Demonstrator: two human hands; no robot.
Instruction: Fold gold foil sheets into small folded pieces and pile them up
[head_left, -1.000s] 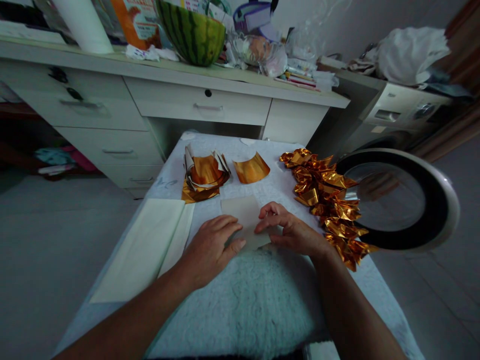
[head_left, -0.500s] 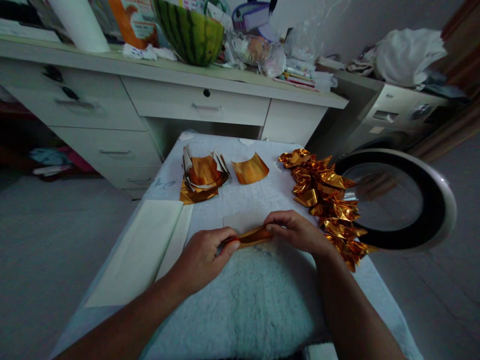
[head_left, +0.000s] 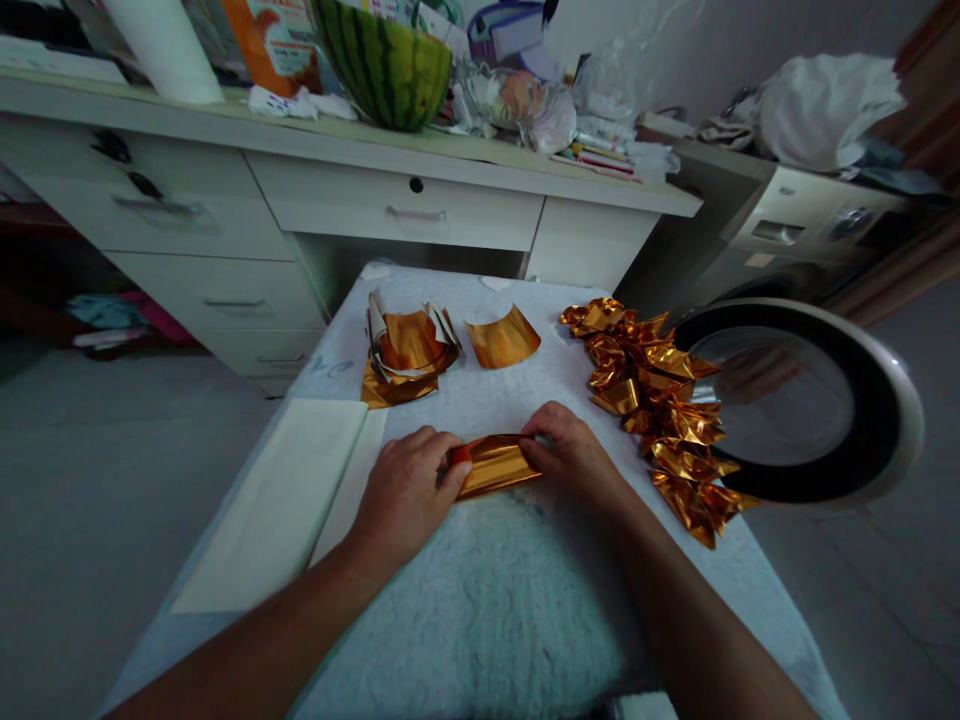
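Between my two hands is a sheet of gold foil paper [head_left: 496,467], curled over lengthwise. My left hand [head_left: 409,485] pinches its left end between thumb and fingers. At the right end, my right hand [head_left: 566,450] is closed on the upper edge. Beyond them a curved stack of gold foil paper [head_left: 409,342] with pale backing lies on the cloth-covered table [head_left: 480,610]. One loose gold sheet [head_left: 504,338] rests to the right of that stack. Several folded gold foil pieces [head_left: 660,400] form a row along the table's right side.
Flat pale paper [head_left: 277,500] lies at the table's left. Behind stands a white desk [head_left: 465,212] with drawers, bearing a cut watermelon [head_left: 382,70], a white roll [head_left: 169,50] and plastic bags. An open washing machine door [head_left: 885,400] juts out beside the table's right edge.
The foil sheet has turned from a narrow, edge-on fold to showing a broad gold face. Both hands have shifted slightly away from me and keep hold of its ends.
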